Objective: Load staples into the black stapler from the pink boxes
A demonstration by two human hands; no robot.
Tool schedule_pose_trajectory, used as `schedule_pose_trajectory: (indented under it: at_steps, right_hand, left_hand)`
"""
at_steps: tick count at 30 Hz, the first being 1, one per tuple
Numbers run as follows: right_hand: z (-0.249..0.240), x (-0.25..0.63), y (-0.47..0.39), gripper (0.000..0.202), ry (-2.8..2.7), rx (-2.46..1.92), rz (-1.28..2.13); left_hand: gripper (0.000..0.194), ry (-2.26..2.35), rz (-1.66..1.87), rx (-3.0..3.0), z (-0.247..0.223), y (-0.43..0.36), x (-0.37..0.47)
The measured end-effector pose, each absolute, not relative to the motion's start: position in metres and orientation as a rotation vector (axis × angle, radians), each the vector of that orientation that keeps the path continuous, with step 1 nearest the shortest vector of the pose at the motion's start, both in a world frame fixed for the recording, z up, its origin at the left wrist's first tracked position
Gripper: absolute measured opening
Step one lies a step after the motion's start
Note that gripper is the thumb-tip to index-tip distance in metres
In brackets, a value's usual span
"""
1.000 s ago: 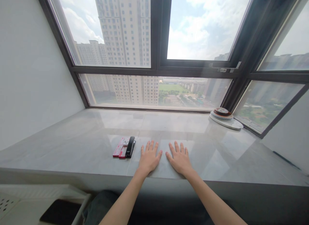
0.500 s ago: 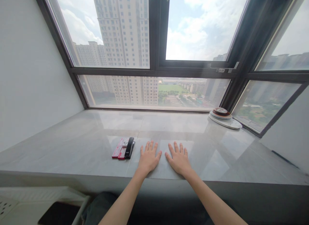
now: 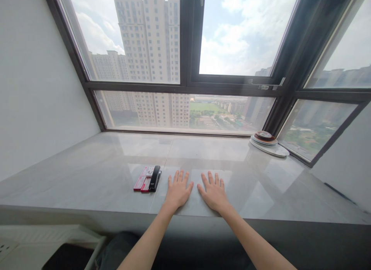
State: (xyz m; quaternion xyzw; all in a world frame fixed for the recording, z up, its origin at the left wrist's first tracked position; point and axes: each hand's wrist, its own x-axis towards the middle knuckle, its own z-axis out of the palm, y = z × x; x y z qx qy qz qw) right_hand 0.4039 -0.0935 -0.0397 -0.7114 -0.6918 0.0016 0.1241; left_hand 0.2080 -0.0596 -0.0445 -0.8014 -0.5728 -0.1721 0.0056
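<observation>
Both of my hands rest palm down on a glossy grey-white marble sill (image 3: 95, 173), fingers spread and holding nothing. My left hand (image 3: 177, 190) lies just right of a black stapler (image 3: 154, 178), without touching it. Beside the stapler, on its left, are several small red-and-white boxes (image 3: 140, 183) grouped together. My right hand (image 3: 214, 192) is flat a short way to the right of my left hand, with a gap between the thumbs.
Plates of different sizes are stacked (image 3: 266, 140) in the far right corner by the window frame (image 3: 185, 87). A thin dark strip (image 3: 339, 193) runs along the right wall. Below the sill at lower left stands a pale container (image 3: 52, 232) with a dark object inside.
The camera view has shifted very slightly. Both hands, the stapler, the boxes and the plates stay where they were on the sill.
</observation>
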Motion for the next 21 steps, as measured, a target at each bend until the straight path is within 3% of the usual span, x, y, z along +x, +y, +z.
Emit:
schedule_pose_trajectory:
  at_steps: [21]
  right_hand:
    - [-0.0431,0.4054,-0.0898,0.074,-2.035,-2.098,0.009]
  left_hand:
    - [0.067,-1.801,-0.432,-2.509,-0.0434,-0.0571,0.209]
